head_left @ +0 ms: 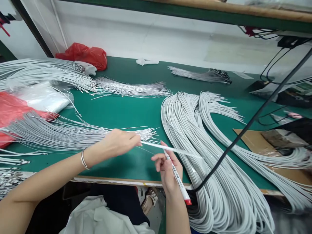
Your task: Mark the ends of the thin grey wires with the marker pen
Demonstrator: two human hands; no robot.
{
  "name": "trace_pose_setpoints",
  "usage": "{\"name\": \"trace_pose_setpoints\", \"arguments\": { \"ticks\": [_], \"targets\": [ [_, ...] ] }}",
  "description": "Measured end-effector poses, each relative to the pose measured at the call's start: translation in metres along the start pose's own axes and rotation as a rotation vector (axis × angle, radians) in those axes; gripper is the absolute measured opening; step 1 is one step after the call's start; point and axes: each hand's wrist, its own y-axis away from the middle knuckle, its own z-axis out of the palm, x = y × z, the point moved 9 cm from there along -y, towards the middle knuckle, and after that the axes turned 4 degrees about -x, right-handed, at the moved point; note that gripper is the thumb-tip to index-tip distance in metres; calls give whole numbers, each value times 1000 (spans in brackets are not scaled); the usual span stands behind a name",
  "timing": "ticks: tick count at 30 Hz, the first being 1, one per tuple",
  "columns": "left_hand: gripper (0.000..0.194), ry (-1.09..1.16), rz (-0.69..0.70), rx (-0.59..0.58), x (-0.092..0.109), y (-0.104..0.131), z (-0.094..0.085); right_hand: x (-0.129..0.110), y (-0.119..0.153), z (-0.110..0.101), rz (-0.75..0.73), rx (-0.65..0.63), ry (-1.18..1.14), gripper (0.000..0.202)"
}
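Cable (153, 145) runs from the closed pinch of the left hand (119, 141) past the right hand (170, 167), whose fingers are wrapped round a marker (178, 180). It looks light and bendy, perhaps slippery, best gripped near its end. White and slim, it hangs over the green table (117, 109), beside looped pale cables (209, 162).

Pinching thin white strip (170, 148) in L hand (119, 142) at 8 o'clock & gripping red-ended marker (179, 180) in R hand (169, 167), approx. 5 o'clock. On green tabletop (117, 109), can see thick grey cable bundle (207, 159) at 4 o'clock, fine wire bundle (58, 133) at 9, red bag (89, 55) at 10.
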Motion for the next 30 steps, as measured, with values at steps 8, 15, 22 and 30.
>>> {"name": "trace_pose_setpoints", "arguments": {
  "ticks": [8,15,22,30],
  "targets": [
    [33,-35,86,-33,15,20,-21,-35,13,-13,-189,262,-168,25],
    [48,-238,-116,0,-93,88,-60,-57,28,-64,-288,303,-193,21],
    [75,-226,-456,-213,-173,152,-27,-25,34,-7,-265,143,48,23],
    [41,243,-62,-107,-17,67,-7,-10,42,34,-161,136,235,27]
  ]
}}
